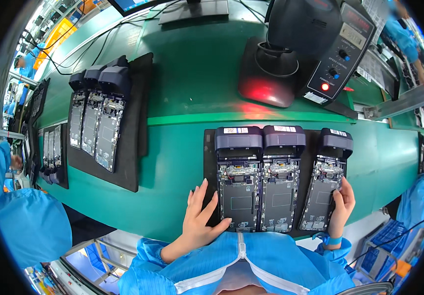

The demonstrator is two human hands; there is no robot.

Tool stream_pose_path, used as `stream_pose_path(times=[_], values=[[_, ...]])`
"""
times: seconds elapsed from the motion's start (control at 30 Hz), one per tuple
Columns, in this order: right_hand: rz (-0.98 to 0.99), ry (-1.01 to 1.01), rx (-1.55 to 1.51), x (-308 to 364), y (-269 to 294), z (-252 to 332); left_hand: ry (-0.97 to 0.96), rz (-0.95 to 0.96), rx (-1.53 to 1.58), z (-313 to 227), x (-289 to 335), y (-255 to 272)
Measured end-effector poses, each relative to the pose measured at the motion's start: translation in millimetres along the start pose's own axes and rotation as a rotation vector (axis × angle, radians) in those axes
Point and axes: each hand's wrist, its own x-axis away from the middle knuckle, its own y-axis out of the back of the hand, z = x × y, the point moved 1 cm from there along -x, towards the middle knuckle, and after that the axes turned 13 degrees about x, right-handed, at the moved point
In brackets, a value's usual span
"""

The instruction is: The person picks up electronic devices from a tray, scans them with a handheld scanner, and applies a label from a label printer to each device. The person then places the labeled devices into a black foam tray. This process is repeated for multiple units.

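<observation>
Three dark handheld terminals with bare circuit boards lie side by side on a black foam mat (210, 152) before me. Spread and empty, my left hand (201, 215) rests along the left terminal (239, 196), its thumb by the lower left corner. The middle terminal (278, 196) lies close beside it. Across a gap, the right terminal (320, 191) sits slightly slanted. My right hand (342, 204) grips that one's right edge, thumb on top and fingers at the side. A blue band circles my right wrist.
Several similar terminals (94, 118) lie on black mats at the left. A scanner on a stand (276, 69) casts red light at the back, beside a control box (342, 54) with knobs. A monitor base (192, 12) stands behind. A blue-sleeved person (30, 221) is at left.
</observation>
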Motion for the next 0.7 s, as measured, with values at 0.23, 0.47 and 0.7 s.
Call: stream_pose_path(times=[0.23, 0.47, 0.7], values=[[-0.040, 0.013, 0.047, -4.0, -2.1, -1.0, 0.048, 0.035, -0.003, -1.1, -8.2, 1.7], [0.030, 0.077, 0.068, -3.8, 2.3, -6.8, 0.039, 0.047, -0.028, -2.7, -11.1, -0.2], [-0.025, 0.059, 0.079, -4.2, -2.7, -5.7, 0.013, 0.028, 0.058, 3.6, -12.2, 0.5]])
